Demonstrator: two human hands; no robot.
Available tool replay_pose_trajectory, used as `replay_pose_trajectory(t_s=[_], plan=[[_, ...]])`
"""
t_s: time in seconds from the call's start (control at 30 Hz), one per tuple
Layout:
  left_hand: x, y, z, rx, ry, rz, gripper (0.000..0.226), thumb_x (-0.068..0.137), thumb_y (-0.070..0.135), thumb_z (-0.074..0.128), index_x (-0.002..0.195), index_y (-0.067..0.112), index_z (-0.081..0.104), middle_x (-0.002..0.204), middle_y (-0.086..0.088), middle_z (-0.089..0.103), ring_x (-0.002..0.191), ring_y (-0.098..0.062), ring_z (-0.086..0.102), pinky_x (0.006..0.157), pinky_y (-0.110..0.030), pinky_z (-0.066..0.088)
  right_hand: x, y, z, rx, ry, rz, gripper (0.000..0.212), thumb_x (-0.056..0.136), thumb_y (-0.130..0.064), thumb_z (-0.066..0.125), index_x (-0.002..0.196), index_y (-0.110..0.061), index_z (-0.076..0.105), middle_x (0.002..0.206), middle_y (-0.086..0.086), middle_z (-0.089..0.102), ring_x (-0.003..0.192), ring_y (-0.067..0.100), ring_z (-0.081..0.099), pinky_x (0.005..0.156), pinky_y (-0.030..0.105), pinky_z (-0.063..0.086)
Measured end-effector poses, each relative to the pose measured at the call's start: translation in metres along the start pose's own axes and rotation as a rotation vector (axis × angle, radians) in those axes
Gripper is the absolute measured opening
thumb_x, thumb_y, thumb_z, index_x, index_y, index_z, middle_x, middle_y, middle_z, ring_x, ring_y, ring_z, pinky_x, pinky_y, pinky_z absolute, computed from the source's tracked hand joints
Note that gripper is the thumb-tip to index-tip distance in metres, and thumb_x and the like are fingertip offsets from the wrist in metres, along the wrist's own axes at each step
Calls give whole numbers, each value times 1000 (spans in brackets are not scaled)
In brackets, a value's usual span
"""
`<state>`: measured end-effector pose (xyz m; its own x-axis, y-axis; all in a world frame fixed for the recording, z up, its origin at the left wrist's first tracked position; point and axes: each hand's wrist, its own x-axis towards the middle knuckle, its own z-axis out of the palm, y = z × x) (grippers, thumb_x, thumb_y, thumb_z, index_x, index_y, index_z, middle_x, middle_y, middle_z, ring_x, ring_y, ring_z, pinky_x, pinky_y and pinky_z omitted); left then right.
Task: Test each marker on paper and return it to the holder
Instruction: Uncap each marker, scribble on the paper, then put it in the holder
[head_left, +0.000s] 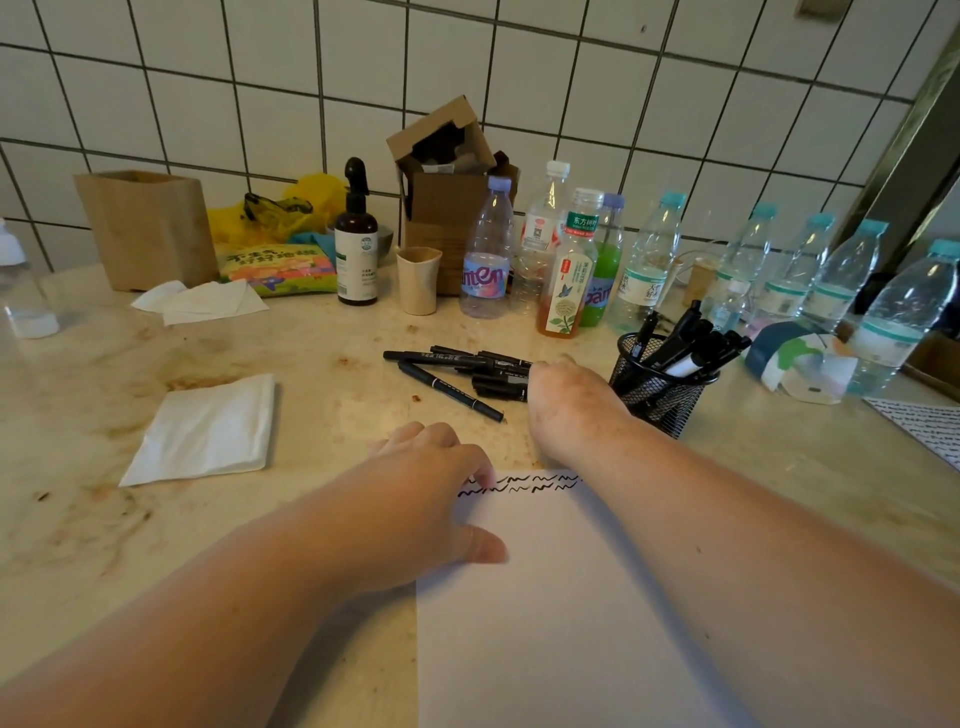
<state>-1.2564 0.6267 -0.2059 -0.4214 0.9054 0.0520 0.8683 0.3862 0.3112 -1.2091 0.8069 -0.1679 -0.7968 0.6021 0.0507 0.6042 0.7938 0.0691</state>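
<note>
Several black markers (467, 371) loose on worktop (322, 332), more standing in mesh holder (657, 387) just to their right.

Two rows of black squiggles (519, 486) across top edge of white paper (561, 623). Left hand (431, 483) flat on paper's top left corner, fingers relaxed, holding nothing. Right hand (563, 397) reaching into loose pile, fingers hidden behind knuckles; grip cannot be told. Behind: bottle labelled "amen" (485, 249), tea bottle (569, 265) with "东方树叶" on its neck band, dark spray bottle (357, 239), folded napkin (205, 431) at left.
</note>
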Motion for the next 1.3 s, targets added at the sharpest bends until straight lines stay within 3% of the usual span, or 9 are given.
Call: replay_pose_trajectory(t_s=[0.27, 0.37, 0.47, 0.6, 0.73, 0.9, 1.03, 1.13, 1.3], plan=[[1, 1, -1, -9, 6, -18, 70, 62, 84, 59, 123, 52, 47, 111, 24, 43, 109, -4, 34, 87, -26, 38, -4, 3, 2, -6, 59, -5, 35, 92, -5, 61, 127, -8, 60, 106, 8, 46, 109, 28, 55, 85, 35, 47], [1, 1, -1, -9, 5, -23, 74, 59, 86, 56, 124, 51, 47, 114, 24, 42, 111, -2, 33, 87, -26, 37, -18, 10, -6, 45, 184, -58, 26, 98, -19, 61, 123, -12, 62, 113, 6, 61, 109, 25, 53, 91, 35, 46], [3, 1, -1, -38, 11, -49, 73, 61, 89, 46, 123, 50, 50, 114, 25, 43, 112, -1, 35, 92, -27, 41, -48, 25, -12, 267, 233, -86, 16, 101, -34, 58, 110, -24, 65, 101, -3, 67, 98, 20, 59, 83, 36, 50], [7, 3, -1, -131, 249, -120, 64, 79, 75, 46, 132, 41, 48, 98, 27, 48, 90, 3, 50, 70, -12, 36, -76, 53, -9, 609, 117, -105, 11, 100, -38, 60, 90, -34, 64, 80, -13, 73, 68, 1, 62, 55, 14, 40], [5, 6, -8, -302, 381, -81, 65, 78, 74, 40, 140, 56, 33, 97, 32, 54, 87, 13, 53, 62, -12, 40, -84, 70, 2, 840, 149, -227, 12, 96, -30, 71, 88, -39, 73, 77, -22, 72, 68, -7, 62, 61, 5, 41], [1, 13, -10, -225, 310, 8, 34, 91, 51, 54, 124, 49, 62, 83, 38, 58, 88, 21, 48, 63, -10, 35, -87, 73, 8, 1258, 116, -339, 11, 85, -23, 82, 90, -33, 83, 71, -1, 76, 65, 3, 68, 61, 14, 52], [-3, 17, -10, -284, 211, 60, 12, 89, 53, 56, 97, 49, 64, 87, 26, 65, 79, -1, 60, 64, -26, 52, -87, 71, 10, 1707, -124, -442, 34, 76, -47, 85, 91, -16, 81, 69, 9, 71, 63, 18, 64, 59, 23, 52], [-5, 21, -11, -244, 137, 101, 20, 84, 63, 53, 97, 48, 59, 85, 22, 64, 78, -1, 58, 59, -17, 47, -89, 66, 12, 1640, -223, -474, 39, 82, -57, 77, 86, -19, 79, 67, 10, 70, 60, 20, 62, 58, 24, 50], [-9, 24, -22, -354, -28, 91, 13, 88, 55, 56, 88, 45, 65, 73, 17, 64, 62, 0, 55, 55, -11, 42, -89, 70, 11, 1620, -223, -500, 23, 84, -28, 63, 82, -11, 79, 62, 15, 67, 58, 25, 59, 56, 26, 48]])
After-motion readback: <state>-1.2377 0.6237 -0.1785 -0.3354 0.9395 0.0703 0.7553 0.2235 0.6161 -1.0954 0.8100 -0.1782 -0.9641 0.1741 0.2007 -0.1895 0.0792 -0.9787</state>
